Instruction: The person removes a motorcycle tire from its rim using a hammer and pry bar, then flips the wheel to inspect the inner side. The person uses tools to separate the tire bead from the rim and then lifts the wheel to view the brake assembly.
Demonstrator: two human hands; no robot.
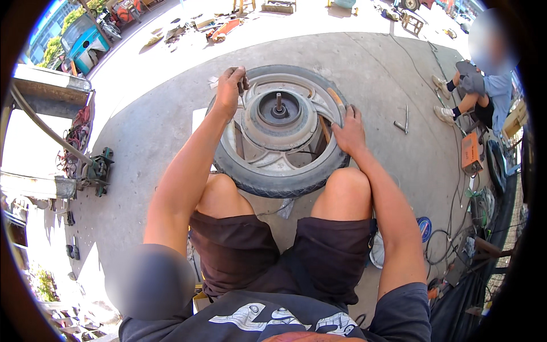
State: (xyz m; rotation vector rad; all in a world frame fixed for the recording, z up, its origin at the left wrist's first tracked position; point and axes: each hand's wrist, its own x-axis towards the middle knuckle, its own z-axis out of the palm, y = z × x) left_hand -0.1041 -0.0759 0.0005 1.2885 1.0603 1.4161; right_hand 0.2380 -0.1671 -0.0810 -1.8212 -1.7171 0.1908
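A spoked motor wheel (256,131) lies flat on the ground in front of my knees, its black tyre (268,187) around a grey metal rim. A threaded axle (278,102) stands up from the round hub. My left hand (231,88) is over the wheel's far left edge with its fingers curled together; what they hold, if anything, is hidden. On the right side, my right hand (349,132) grips the tyre, thumb toward the rim. Just beyond it, a tan strip or handle (335,97) rests across the rim and tyre. A brown stick (325,130) shows between the spokes.
An L-shaped wrench (403,121) lies on the concrete to the right. Farther right are an orange box-shaped machine (471,153), cables and a seated person (494,94). A metal frame (45,185) stands at left. Scattered parts (225,29) lie far ahead.
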